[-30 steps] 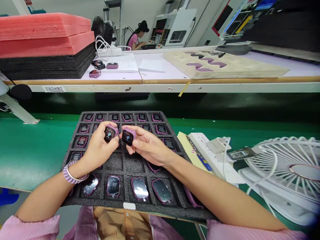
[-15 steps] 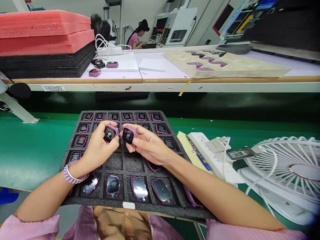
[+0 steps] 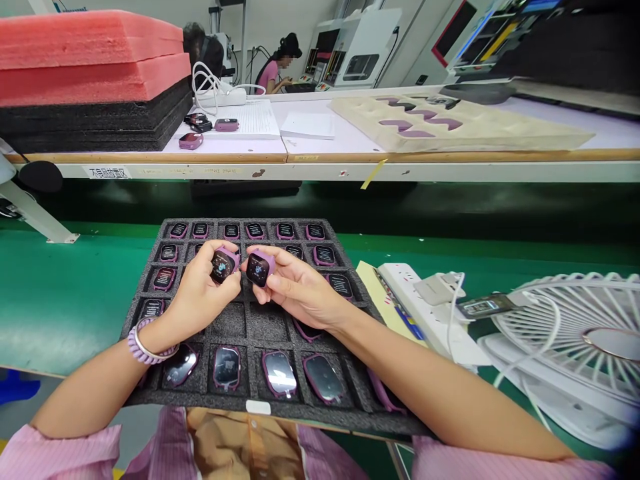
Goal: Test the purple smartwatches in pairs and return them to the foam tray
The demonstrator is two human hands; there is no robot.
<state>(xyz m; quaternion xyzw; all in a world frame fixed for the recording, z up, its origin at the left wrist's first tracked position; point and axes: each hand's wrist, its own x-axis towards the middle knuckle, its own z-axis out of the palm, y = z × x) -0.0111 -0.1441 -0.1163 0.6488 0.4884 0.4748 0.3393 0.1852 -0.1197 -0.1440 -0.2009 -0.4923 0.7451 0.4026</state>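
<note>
My left hand (image 3: 204, 293) is closed around a purple smartwatch body (image 3: 223, 265) whose screen is lit. In my right hand (image 3: 295, 287) a second purple smartwatch body (image 3: 259, 268) is pinched between thumb and fingers, its screen lit too. The two watches are side by side, faces turned toward me, above a black foam tray (image 3: 220, 327). Many of the tray's compartments hold purple watch bodies; those at the back show lit text, while the front row, such as this watch (image 3: 279, 373), has dark screens. My hands and forearms hide some compartments.
A white fan (image 3: 575, 340), a power strip (image 3: 400, 277) and a cable lie right of the tray. On the raised shelf stand stacked red and black foam (image 3: 95, 73), a few watches (image 3: 191, 141), paper sheets and a cream tray (image 3: 450, 137). A person (image 3: 273, 70) sits beyond.
The view has shifted slightly. Both hands keep hold of their watches in nearly the same place, with hardly any other visible difference.
</note>
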